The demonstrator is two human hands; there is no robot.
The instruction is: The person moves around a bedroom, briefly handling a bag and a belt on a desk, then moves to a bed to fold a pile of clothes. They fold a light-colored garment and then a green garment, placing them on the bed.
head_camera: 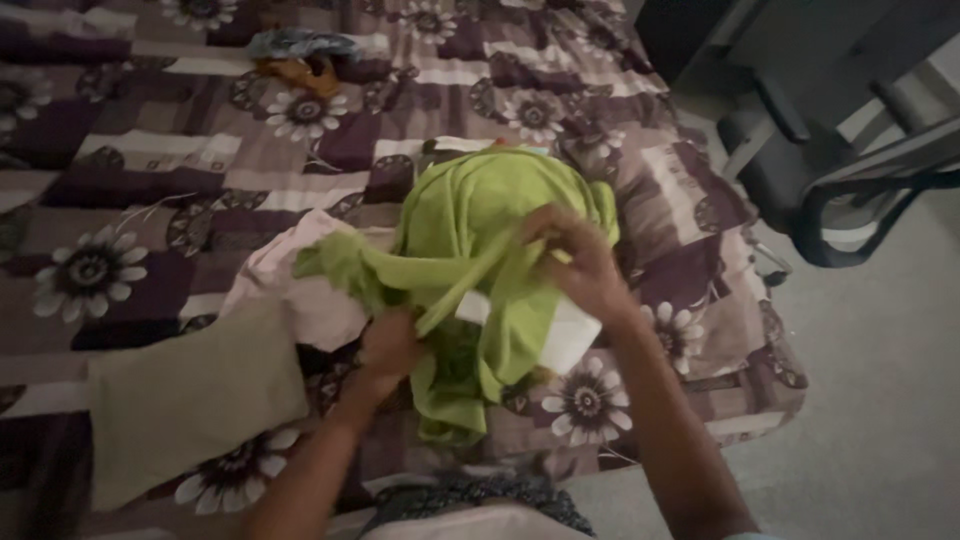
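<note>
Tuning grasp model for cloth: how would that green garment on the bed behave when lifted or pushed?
Probably floppy: the green garment bunches in folds and droops between the left hand and right hand. Likely light for its size, since a stretched strip hangs taut from a pinch. Pushed, it would probably crumple against the patterned bedspread rather than slide whole.

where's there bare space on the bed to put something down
Bare bedspread lies at far left, between the olive folded cloth and the small bundle. It is crowded mid-bed, where both hands grip the green garment beside the pink cloth.
</note>
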